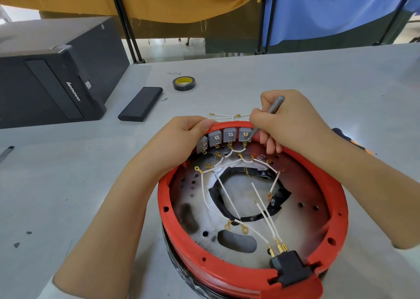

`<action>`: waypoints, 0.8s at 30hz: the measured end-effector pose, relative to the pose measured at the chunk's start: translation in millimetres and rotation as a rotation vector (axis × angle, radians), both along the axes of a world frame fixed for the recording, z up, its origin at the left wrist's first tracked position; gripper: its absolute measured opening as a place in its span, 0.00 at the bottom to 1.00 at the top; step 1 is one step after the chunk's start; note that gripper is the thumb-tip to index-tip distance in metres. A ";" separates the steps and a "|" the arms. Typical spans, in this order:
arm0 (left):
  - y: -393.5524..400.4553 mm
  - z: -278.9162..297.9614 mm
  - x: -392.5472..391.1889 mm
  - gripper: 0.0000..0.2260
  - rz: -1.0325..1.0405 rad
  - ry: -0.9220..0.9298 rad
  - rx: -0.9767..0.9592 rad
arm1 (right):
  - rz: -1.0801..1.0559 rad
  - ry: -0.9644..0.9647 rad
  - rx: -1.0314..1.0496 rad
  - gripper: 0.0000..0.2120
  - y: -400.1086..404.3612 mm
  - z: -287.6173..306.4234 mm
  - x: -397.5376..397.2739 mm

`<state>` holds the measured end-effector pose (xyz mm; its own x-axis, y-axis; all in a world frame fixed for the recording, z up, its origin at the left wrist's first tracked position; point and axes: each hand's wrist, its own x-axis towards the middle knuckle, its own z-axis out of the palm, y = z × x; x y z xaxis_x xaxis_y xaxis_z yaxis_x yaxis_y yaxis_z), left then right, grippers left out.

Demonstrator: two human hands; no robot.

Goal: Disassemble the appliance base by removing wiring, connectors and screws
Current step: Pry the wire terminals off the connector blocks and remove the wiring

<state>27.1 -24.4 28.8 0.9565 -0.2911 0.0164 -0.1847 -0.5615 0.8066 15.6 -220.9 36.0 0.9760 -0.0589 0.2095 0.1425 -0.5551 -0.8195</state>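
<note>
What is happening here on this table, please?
A person is taking apart a round red appliance base. The left hand grips the far rim beside a row of grey switches. The right hand holds a slim metal tool with its tip at the rightmost switch. White wires lie loose inside, some running to a black plug socket at the near rim.

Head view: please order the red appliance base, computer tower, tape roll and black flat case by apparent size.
1. red appliance base, though nearest the camera
2. computer tower
3. black flat case
4. tape roll
</note>
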 end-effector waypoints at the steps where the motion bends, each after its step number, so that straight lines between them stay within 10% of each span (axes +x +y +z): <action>1: 0.2 0.1 -0.2 0.13 -0.001 -0.004 0.006 | 0.000 0.026 -0.002 0.14 0.1 1.4 2.4; 16: 2.4 -5.2 6.0 0.13 -0.004 -0.020 -0.017 | 0.006 0.061 -0.040 0.12 2.1 8.4 -3.6; 24: 3.1 -6.1 7.4 0.13 -0.027 -0.010 -0.068 | 0.416 0.177 -0.074 0.15 23.9 25.3 -47.8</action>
<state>34.5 -21.2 22.7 0.9481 -0.3144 0.0465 -0.2072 -0.5004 0.8406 -32.3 -197.0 61.3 0.9346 0.3547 0.0267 0.2274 -0.5383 -0.8115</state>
